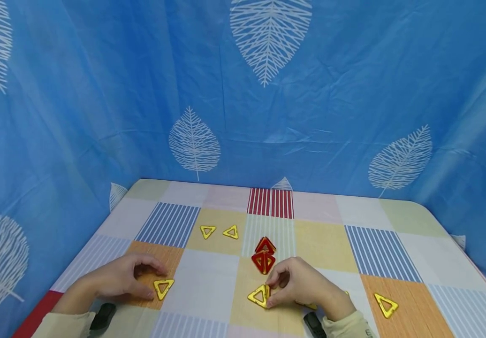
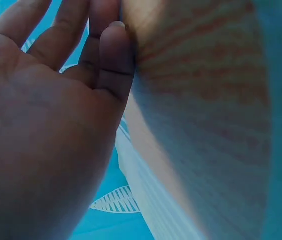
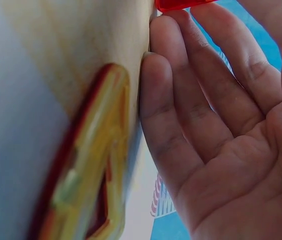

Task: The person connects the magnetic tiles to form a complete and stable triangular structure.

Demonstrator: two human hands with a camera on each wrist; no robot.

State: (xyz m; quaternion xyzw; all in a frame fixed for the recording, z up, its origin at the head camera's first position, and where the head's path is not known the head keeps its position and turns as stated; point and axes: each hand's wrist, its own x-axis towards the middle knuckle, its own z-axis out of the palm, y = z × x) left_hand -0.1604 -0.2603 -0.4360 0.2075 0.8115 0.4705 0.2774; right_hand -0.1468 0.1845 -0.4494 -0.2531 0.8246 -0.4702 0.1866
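Observation:
My right hand point(image 1: 299, 284) pinches a yellow triangular frame piece point(image 1: 259, 296) near the table's front middle, thumb and index finger at its right side. Just beyond stand red triangular pieces point(image 1: 263, 261), grouped into two small peaked shapes. In the right wrist view, the fingers point(image 3: 158, 80) lie along the table, and a red edge point(image 3: 183, 4) shows by the fingertips. My left hand point(image 1: 120, 277) curves around another yellow triangle point(image 1: 163, 289), thumb and index finger spread apart beside it; whether they touch it I cannot tell. That triangle is not visible in the left wrist view.
Two yellow triangles point(image 1: 208, 231) point(image 1: 231, 232) lie farther back, left of the red shapes. Another yellow triangle point(image 1: 385, 305) lies at the right. Behind my right hand is a partly hidden yellow triangle point(image 1: 309, 306). A blue leaf-patterned curtain point(image 1: 310, 117) surrounds the patchwork-covered table point(image 1: 209, 272).

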